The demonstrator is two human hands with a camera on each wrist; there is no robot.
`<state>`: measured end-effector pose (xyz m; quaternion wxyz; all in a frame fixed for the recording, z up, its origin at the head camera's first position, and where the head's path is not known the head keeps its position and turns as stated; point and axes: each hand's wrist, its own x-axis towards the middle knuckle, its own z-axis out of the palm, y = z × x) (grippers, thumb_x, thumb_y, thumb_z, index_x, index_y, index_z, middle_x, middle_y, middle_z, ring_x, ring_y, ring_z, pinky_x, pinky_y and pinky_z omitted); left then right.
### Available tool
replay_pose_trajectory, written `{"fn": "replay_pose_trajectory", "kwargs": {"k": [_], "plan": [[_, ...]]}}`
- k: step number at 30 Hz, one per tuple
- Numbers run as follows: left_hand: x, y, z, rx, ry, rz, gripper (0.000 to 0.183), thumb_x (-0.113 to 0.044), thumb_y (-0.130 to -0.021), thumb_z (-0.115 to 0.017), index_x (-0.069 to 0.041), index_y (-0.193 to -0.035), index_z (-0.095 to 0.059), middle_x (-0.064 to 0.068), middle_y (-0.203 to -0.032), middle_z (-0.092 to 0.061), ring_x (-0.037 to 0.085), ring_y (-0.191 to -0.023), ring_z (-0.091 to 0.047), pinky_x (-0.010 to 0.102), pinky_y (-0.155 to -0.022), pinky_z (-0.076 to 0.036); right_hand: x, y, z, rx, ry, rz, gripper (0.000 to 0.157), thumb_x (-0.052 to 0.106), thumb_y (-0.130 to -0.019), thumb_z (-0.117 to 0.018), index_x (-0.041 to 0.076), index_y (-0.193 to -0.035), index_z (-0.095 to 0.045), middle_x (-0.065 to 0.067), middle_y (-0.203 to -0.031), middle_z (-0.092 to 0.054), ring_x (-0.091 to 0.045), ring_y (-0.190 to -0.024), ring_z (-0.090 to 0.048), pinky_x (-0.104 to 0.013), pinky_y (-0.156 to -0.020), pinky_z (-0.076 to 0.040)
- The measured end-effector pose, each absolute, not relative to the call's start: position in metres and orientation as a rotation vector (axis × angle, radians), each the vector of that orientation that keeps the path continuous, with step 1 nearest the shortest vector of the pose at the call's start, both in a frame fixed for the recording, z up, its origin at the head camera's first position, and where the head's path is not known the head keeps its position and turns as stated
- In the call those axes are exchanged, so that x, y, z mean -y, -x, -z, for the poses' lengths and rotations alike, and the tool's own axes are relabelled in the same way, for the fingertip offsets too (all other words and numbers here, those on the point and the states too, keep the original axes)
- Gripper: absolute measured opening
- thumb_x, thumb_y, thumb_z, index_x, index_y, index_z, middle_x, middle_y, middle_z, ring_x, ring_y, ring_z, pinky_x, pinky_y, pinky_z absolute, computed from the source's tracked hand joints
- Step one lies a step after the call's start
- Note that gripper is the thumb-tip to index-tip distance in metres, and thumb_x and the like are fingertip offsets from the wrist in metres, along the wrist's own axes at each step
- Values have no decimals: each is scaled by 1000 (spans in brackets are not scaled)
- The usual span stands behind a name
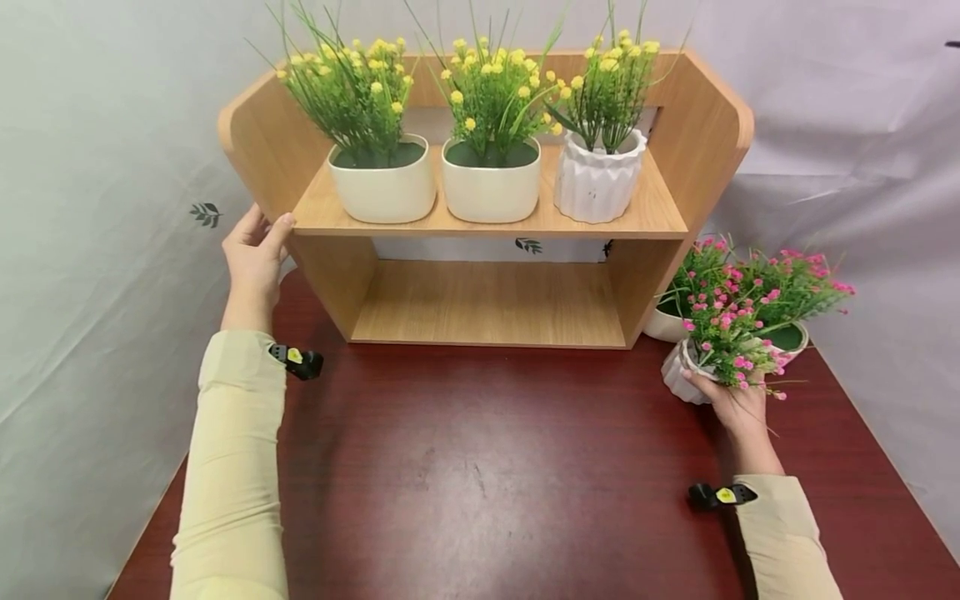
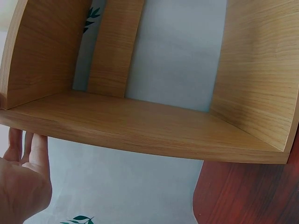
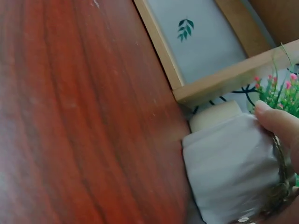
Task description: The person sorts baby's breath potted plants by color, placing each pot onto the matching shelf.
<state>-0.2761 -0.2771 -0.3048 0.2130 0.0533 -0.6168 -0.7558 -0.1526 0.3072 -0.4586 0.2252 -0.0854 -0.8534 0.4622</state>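
Observation:
My left hand [image 1: 251, 254] holds the left side panel of a light wooden two-tier shelf [image 1: 480, 304], its thumb over the front edge and its fingers along the outside. In the left wrist view those fingers [image 2: 39, 151] reach the panel from below. On the right, my right hand [image 1: 738, 408] grips a white ribbed flowerpot [image 1: 686, 375] with pink flowers by its rim. The pot [image 3: 233, 163] looks tilted in the head view, and the thumb [image 3: 275, 121] lies along its rim in the right wrist view. Its other fingers are mostly hidden.
On the upper shelf board stand two cream oval pots [image 1: 382, 192] and a white ribbed pot [image 1: 600, 179], all with yellow flowers. Two more pink-flowered pots [image 1: 791, 337] stand right of the shelf on the dark red table [image 1: 480, 467]. Pale cloth [image 1: 97, 208] hangs around.

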Motion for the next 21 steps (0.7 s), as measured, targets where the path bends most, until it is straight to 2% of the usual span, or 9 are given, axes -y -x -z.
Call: {"fn": "replay_pose_trajectory", "kwargs": {"k": [2,7,14,21], "plan": [[276,276,304,1714,-148,2096,44,-6,-87,-67,-23,-127,-62,4,-131,-59,18,-117,-54,42,-110,-37,-305,153,460,2318,249,-1299,75,-4,-66,-78,0,-133,-47,35,-107,-43,17,-105,-38,-4,-94,-28],[275,275,303,1722,-159,2097,44,-7,-87,-67,-24,-128,-62,4,-134,-57,19,-120,-53,41,-110,-36,-302,153,461,2220,238,-1422,75,-12,-65,-76,5,-132,-49,33,-108,-49,14,-107,-42,-2,-95,-30],[277,276,303,1717,-167,2108,45,-7,-87,-67,-23,-128,-61,4,-135,-56,18,-120,-53,41,-110,-37,-300,145,457,2388,255,-1257,75,0,-68,-77,0,-136,-46,37,-110,-40,22,-107,-33,-1,-93,-25],[278,277,305,1725,-152,2094,45,-7,-87,-67,-23,-129,-61,5,-134,-57,18,-118,-54,42,-109,-38,-298,139,457,2373,91,-1240,73,-4,-66,-77,-3,-132,-47,41,-109,-39,21,-107,-34,1,-93,-24]]}}
